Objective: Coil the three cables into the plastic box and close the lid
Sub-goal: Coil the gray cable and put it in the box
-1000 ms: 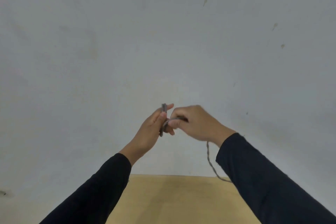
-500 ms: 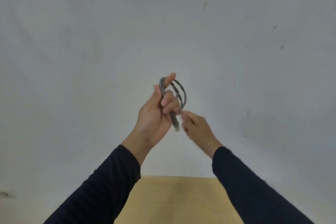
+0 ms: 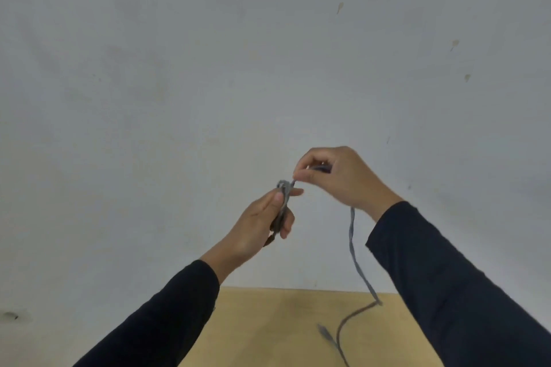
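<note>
A thin grey cable [image 3: 353, 250] is held up in front of the wall by both hands. My left hand [image 3: 262, 223] grips a small bundle of its loops between thumb and fingers. My right hand [image 3: 340, 179], just above and to the right, pinches the strand where it leaves the bundle. From under my right wrist the loose length hangs down to the wooden table [image 3: 268, 331], where it curves and its plug end [image 3: 325, 334] lies flat. No plastic box and no other cables are in view.
A plain grey-white wall [image 3: 208, 83] with a few small marks fills most of the view. Only the far strip of the table shows at the bottom, between my dark sleeves.
My right hand has risen from below the bundle to above it, drawing the strand up. My left hand has dropped lower. The hanging tail and plug end now show on the table.
</note>
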`<state>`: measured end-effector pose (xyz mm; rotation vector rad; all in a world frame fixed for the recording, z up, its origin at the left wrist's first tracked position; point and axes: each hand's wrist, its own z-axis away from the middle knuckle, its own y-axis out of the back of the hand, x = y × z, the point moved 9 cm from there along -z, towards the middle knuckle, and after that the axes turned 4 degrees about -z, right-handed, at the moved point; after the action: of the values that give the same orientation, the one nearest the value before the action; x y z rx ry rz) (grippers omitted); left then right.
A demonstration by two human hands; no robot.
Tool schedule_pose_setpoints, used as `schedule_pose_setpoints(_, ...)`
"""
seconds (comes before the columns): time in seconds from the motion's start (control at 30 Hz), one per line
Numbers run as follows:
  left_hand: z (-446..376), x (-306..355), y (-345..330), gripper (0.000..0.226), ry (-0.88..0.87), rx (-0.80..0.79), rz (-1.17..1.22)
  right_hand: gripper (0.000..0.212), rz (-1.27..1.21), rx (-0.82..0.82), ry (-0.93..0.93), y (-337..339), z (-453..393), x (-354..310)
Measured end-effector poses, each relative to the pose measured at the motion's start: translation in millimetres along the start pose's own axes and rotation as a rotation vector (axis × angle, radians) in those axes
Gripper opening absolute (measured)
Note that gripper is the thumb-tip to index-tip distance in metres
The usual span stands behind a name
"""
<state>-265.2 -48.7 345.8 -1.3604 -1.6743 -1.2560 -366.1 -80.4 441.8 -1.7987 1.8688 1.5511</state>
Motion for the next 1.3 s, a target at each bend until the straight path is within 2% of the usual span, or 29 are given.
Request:
schedule_pose_setpoints(0.13,2,6,-2,0.048,-0.021,-0.037,0.231,0.006,-0.128,0.133,-0.016,31,-9,13)
schedule_pose_setpoints(0.37,-16,52,-10,0.047,-0.051,-0.121,0.935,0.018,-0.325,0.336,-0.134,6,-6,52)
schedule_pose_setpoints(0.43,-25,57,-2,0.042,-0.084,-0.063,1.099,0.021,-0.284,0.289,-0.174,-15,-6,64)
schedule_pose_setpoints(0.53,-40,55,29,0.035,-0.155,0.094,1.236,0.025,-0.067,0.037,-0.158,-64,6,66)
schedule_pose_setpoints(0.6,-49,47,55,0.030,-0.169,0.228,1.180,0.029,0.062,-0.155,-0.115,-95,23,63)
schedule_pose_setpoints(0.63,-51,39,67,0.027,-0.154,0.300,1.066,0.030,0.091,-0.201,-0.093,-104,28,59)
schedule_pose_setpoints(0.73,-47,15,79,0.025,-0.082,0.412,0.432,0.024,0.130,-0.239,-0.008,-100,24,36)
schedule_pose_setpoints(0.8,-39,2,67,0.024,-0.060,0.357,0.067,0.020,0.205,-0.248,0.080,-87,14,18)
schedule_pose_setpoints(0.9,-25,-7,39,0.021,-0.063,0.178,-0.175,0.011,0.162,-0.170,0.055,-51,-2,8)
schedule_pose_setpoints(0.97,-18,-9,25,0.023,-0.045,0.069,-0.136,0.006,0.117,-0.127,0.003,-30,-9,12)
schedule_pose_setpoints(1.1,-11,-4,7,0.040,-0.014,-0.112,0.197,0.003,-0.110,-0.027,0.002,-2,-20,19)
schedule_pose_setpoints(1.3,-26,26,4,0.050,-0.039,-0.122,0.702,0.019,-0.312,0.186,-0.074,-5,-20,50)
